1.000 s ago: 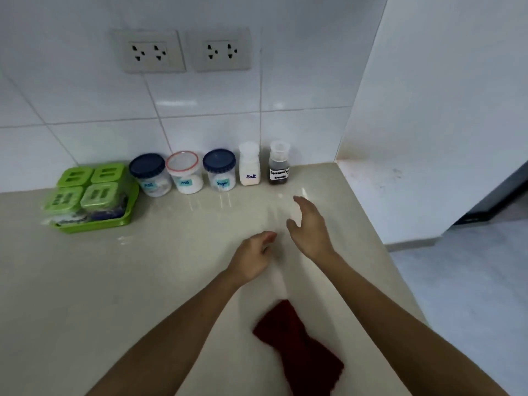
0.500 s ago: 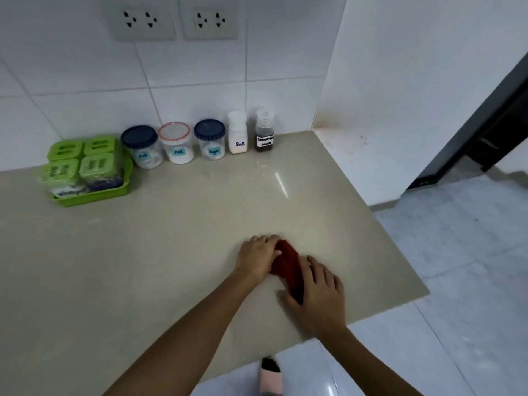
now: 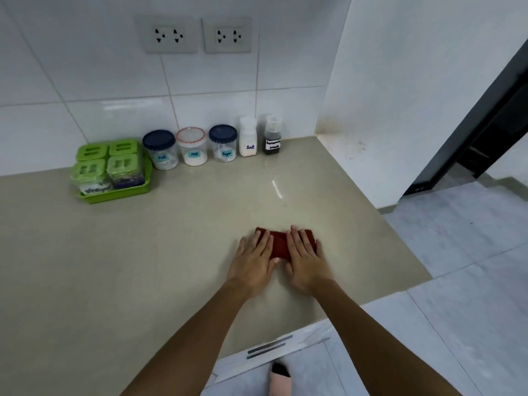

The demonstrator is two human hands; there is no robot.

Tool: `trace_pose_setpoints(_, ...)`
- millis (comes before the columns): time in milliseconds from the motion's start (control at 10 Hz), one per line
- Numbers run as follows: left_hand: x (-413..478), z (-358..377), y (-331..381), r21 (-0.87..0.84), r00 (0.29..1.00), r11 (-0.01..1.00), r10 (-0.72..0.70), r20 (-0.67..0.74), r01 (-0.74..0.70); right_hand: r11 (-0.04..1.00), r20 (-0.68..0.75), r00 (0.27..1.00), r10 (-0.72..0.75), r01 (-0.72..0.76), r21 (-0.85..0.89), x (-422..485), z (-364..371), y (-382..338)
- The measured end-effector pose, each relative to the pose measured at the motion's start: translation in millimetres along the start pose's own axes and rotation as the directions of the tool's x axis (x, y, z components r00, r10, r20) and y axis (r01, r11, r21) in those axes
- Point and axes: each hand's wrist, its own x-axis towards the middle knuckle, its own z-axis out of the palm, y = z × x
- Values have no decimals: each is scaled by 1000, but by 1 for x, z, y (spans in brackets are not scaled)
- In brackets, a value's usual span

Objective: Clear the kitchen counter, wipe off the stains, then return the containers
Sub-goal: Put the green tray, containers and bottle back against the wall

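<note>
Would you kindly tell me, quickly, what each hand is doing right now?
Left hand: open, flat, fingers pressing on the red cloth.
Right hand: open, flat, palm-down on the same cloth; neither hand grips it.

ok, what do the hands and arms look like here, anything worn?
Two bare hands: left hand and right hand. Forearms are bare as far as the frame shows, no sleeves. No gloves, rings, watch or bands visible. Nails look short and unpainted.
</note>
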Motion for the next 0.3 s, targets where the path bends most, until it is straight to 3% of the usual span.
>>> trace_pose_setpoints(200,-8,2,-3,59,993,998,18,120,-25,989,94,986,138,-142,33,-11,-2,-8)
trace_pose_setpoints(300,-9,-12,-8,71,986,997,-26,166,14,991,133,982,134,-135,-4,-3,-24,-13)
